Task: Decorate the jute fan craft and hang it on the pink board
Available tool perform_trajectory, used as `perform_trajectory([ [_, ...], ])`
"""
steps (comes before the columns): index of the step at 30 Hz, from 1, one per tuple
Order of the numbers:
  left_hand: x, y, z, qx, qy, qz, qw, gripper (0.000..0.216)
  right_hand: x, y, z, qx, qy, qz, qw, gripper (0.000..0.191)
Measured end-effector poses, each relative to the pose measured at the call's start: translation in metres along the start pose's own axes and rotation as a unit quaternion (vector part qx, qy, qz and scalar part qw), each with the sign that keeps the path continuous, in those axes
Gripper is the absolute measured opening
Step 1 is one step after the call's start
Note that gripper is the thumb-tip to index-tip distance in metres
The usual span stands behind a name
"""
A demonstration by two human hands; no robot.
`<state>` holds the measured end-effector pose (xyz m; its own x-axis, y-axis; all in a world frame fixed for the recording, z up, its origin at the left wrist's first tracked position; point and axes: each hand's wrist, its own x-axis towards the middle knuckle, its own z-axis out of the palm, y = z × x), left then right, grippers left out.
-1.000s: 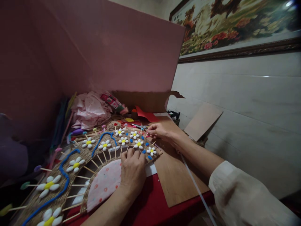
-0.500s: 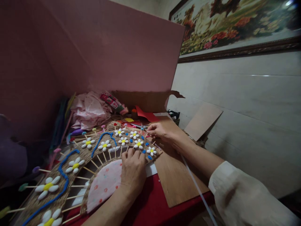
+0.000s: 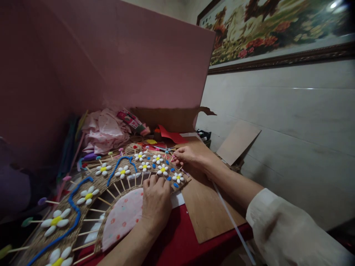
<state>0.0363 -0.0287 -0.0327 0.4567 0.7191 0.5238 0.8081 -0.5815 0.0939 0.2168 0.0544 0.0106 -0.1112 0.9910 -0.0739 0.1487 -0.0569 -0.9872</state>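
Note:
A fan-shaped craft point(image 3: 95, 201) of twine woven over wooden sticks spreads across the table. White clay daisies point(image 3: 56, 221) with yellow centres, wavy blue strips point(image 3: 74, 207) and small blue ovals decorate its band. Its inner half-disc point(image 3: 123, 218) is pink cloth with red spots. My left hand point(image 3: 157, 199) is closed, its curled fingers gripping the craft at the right of the sticks between disc and band. At the far right rim my right hand point(image 3: 185, 157) is pinched beside a stick end; what lies between the fingertips is too small to make out. Coloured clay balls point(image 3: 42, 201) cap other sticks.
A brown board point(image 3: 213, 214) lies on the red tablecloth point(image 3: 180, 229) at right. Behind the craft are a twine ball point(image 3: 133, 148), scissors point(image 3: 166, 149), red paper point(image 3: 172, 134) and crumpled pink cloth point(image 3: 105, 129). A large pink panel point(image 3: 124, 55) stands at the back.
The view has shifted very slightly. My right hand's fingers have turned a little at the stick end; my left hand stays in place on the craft.

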Motion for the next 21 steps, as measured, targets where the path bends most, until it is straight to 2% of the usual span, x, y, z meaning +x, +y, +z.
perform_trajectory([
  [13, -0.001, -0.002, 0.004, 0.005, 0.008, 0.006, 1.000, 0.014, 0.008, 0.009, -0.002, 0.009, -0.034, -0.025, 0.999, 0.017],
  [21, 0.000, -0.002, 0.005, 0.005, 0.009, 0.007, 1.000, 0.015, 0.009, 0.005, 0.006, -0.006, 0.028, -0.020, 0.999, 0.015],
])
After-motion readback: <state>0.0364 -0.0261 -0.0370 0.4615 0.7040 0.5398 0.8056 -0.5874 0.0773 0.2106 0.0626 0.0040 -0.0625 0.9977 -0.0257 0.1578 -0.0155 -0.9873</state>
